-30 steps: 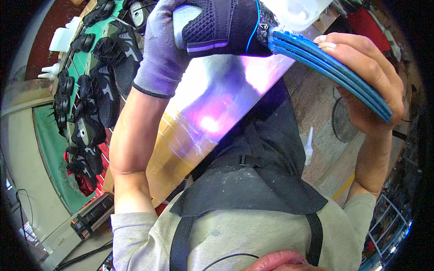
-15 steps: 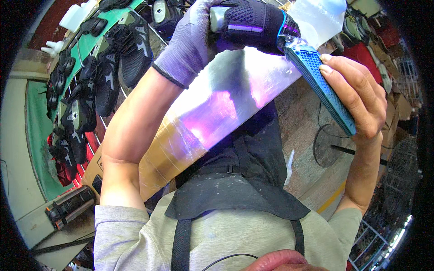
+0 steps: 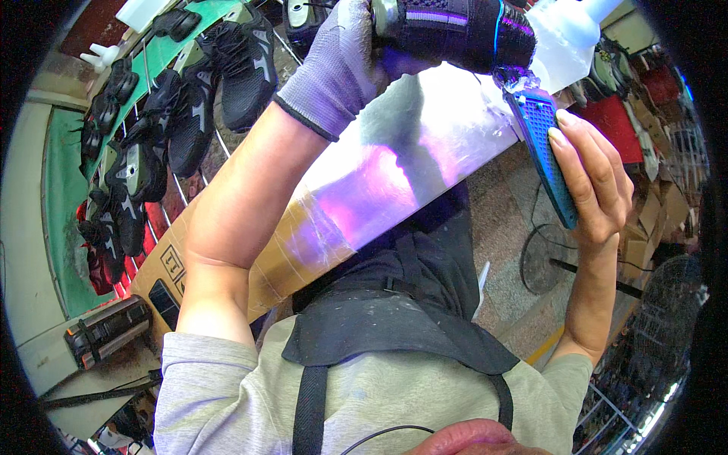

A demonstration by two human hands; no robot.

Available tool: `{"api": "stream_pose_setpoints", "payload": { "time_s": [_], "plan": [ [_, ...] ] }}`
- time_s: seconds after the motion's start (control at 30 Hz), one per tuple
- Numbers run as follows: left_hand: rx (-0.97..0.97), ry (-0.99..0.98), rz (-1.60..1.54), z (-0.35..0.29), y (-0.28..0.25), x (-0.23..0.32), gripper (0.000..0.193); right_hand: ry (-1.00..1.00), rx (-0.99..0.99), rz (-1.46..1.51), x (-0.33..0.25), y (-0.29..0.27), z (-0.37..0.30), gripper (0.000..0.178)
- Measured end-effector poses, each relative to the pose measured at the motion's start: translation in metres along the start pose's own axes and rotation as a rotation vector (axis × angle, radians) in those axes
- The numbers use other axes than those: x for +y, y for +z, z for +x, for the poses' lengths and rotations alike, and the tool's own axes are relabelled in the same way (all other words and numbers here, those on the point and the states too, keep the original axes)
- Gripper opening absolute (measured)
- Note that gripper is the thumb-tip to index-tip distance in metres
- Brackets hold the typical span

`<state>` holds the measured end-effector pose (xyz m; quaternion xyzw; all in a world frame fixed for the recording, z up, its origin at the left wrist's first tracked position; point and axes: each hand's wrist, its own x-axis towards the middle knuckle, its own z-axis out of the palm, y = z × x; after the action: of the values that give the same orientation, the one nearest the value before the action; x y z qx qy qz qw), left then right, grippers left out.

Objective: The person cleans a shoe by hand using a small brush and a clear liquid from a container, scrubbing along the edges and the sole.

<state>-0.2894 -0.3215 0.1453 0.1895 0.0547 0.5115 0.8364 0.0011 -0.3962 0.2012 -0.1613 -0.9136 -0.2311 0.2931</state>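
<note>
My left hand (image 3: 339,72), in a grey-lilac knit glove, grips a black shoe upper (image 3: 459,34) by one end, where a pale grey piece shows. A thin blue line runs around the far end of the upper. Between the bare fingers and palm of my right hand (image 3: 603,178) is a blue shoe sole (image 3: 540,140) with a textured grid face, held nearly upright. The sole's top end meets or almost meets the upper, at a spot with shiny clear material; I cannot tell whether they are joined there.
Below my hands slants a cardboard surface (image 3: 262,284) with shiny film on its upper part. Several black shoes (image 3: 241,72) stand on a rack at left. A translucent container (image 3: 561,38) is behind the sole. A flask-like black cylinder (image 3: 110,330) lies lower left; a fan (image 3: 663,303) stands at right.
The shoe upper has moved right and slightly up with my left hand. The sole has swung to a steeper angle, its top end shifting right and its lower end left.
</note>
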Motion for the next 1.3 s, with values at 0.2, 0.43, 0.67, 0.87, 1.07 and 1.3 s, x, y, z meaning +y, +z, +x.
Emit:
{"api": "stream_pose_setpoints", "payload": {
  "time_s": [0.2, 0.43, 0.67, 0.87, 1.07, 1.3],
  "plan": [
    [-0.15, 0.633, 1.287, -0.023, -0.002, -0.004, 0.032, 0.17, -0.016, 0.09, 0.007, 0.005, -0.031, 0.03],
    [0.063, 0.156, -0.042, -0.088, -0.072, -0.03, 0.059, 0.907, 0.64, 1.356, -0.079, 0.062, -0.019, 0.022],
    [0.301, 0.01, -0.221, -0.113, -0.038, -0.06, 0.078, 1.278, 0.728, 1.138, -0.005, 0.128, -0.038, 0.019],
    [0.065, 0.049, -0.328, -0.114, -0.043, -0.067, 0.078, 0.739, 0.633, 0.329, -0.08, 0.112, -0.052, 0.017],
    [0.247, 0.124, -0.166, -0.13, -0.07, -0.052, 0.076, 0.636, 0.45, 0.798, -0.117, 0.062, -0.034, 0.027],
    [0.275, 0.078, -0.209, -0.129, -0.063, -0.055, 0.076, 0.707, 0.542, 0.628, -0.089, 0.087, -0.039, 0.019]
  ]
}}
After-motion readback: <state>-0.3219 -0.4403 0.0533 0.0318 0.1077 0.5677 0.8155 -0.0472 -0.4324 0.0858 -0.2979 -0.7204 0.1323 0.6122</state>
